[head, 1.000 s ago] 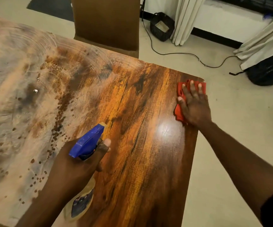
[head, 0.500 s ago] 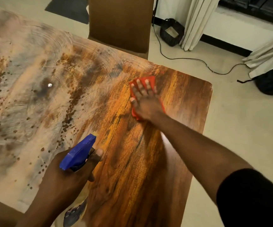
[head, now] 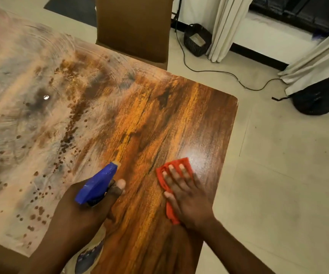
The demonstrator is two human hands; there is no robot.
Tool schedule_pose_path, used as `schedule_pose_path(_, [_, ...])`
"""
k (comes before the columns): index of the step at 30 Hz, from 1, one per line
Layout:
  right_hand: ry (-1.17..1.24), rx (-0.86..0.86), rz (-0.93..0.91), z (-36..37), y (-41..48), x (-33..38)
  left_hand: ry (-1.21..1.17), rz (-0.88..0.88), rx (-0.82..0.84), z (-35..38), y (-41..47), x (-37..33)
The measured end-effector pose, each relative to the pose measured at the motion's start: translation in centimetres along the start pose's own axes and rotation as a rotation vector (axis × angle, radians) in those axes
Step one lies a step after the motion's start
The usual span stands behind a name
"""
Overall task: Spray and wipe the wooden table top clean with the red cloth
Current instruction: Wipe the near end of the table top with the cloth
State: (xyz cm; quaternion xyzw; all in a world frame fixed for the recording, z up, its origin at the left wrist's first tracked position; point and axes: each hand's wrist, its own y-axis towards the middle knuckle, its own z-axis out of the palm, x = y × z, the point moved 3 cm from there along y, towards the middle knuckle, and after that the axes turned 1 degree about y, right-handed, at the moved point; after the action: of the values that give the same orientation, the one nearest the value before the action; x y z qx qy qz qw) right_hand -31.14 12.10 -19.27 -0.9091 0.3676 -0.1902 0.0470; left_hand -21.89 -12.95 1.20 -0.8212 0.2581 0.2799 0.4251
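Red cloth (head: 183,162) lies flat on the near right part of the wooden table top (head: 159,125), pinned under the person's right hand (head: 187,198). The hand's straight, spread fingers press down on it, and cloth shows beyond the fingertips and along the thumb side. Just to its left, the left hand (head: 80,210) grips a spray bottle (head: 96,184) with a blue trigger head. The fingers are curled round the neck, the nozzle points away across the table, and the labelled body shows below the wrist. The wood around the cloth is glossy orange-brown, with a bright glare just beyond the cloth. A pale smeared film (head: 31,115), marked with swirls and brown specks, covers the left part of the top. A brown chair (head: 134,26) stands at the far edge. On the tiled floor (head: 278,175) beyond are a dark woven basket (head: 196,40), a black cable (head: 209,71), pale curtains (head: 224,26) and a black bag-like object (head: 321,95) at right.
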Motion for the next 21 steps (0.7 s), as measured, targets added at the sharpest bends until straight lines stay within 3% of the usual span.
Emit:
schedule_pose_path(3, [0.003, -0.042, 0.21, -3.1, 1.1, -9.4, -0.005, 0.028, 0.059, 3.2, 0.4, -1.4])
schedule_pose_path(8, [0.093, -0.122, 0.451, -10.2, 8.6, -18.2, 0.021, 0.099, 0.114, 4.6, 0.1, -3.3])
schedule_pose_path(12, [0.219, -0.063, 0.579, -14.7, 15.1, -23.8, 0.054, 0.096, 0.134, 5.7, -0.4, -3.7])
schedule_pose_path(17, [0.209, -0.057, 0.611, -14.2, 17.1, -23.8, 0.031, 0.071, 0.084, 5.5, -1.4, -3.0])
schedule_pose_path(21, [0.09, -0.158, 0.562, -9.9, 11.7, -17.6, 0.021, 0.055, 0.099, 4.4, -2.3, -1.8])
